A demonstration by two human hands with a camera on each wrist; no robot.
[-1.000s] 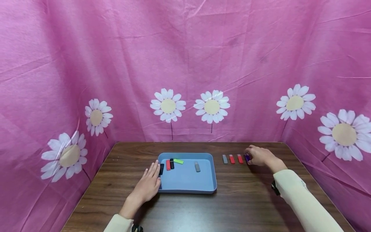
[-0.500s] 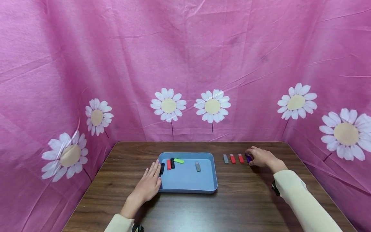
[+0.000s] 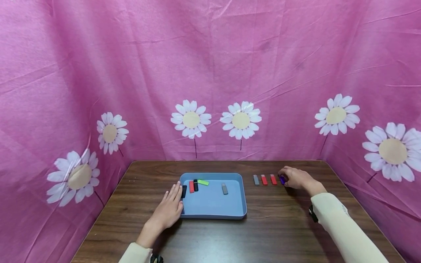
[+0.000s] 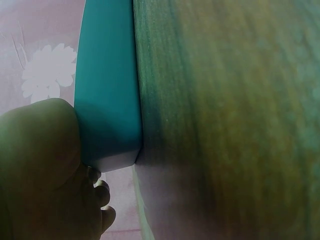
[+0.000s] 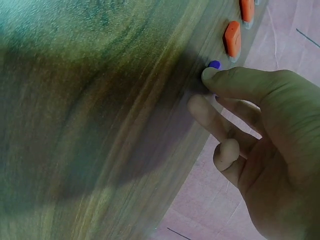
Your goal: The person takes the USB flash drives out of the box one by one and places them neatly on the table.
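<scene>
against tray edge (image 4: pixel 109 75), left fingers (image 3: pixel 173 193) lie straight; right fingers (image 5: pixel 205 112) pinch a purple stick (image 3: pixel 282 180).

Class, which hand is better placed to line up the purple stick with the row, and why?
Likely the right hand: it pinches the purple stick beside the row of sticks; the left hand rests against the blue tray.

The person's left hand (image 3: pixel 167 210) and right hand (image 3: pixel 295 178) are bare. The left sleeve (image 3: pixel 135 253) and the long right sleeve (image 3: pixel 343 228) are pale cream, with creases on the right one. A small black left camera (image 3: pixel 156 259) and black right camera (image 3: pixel 313 214) are worn by the cuffs.
</scene>
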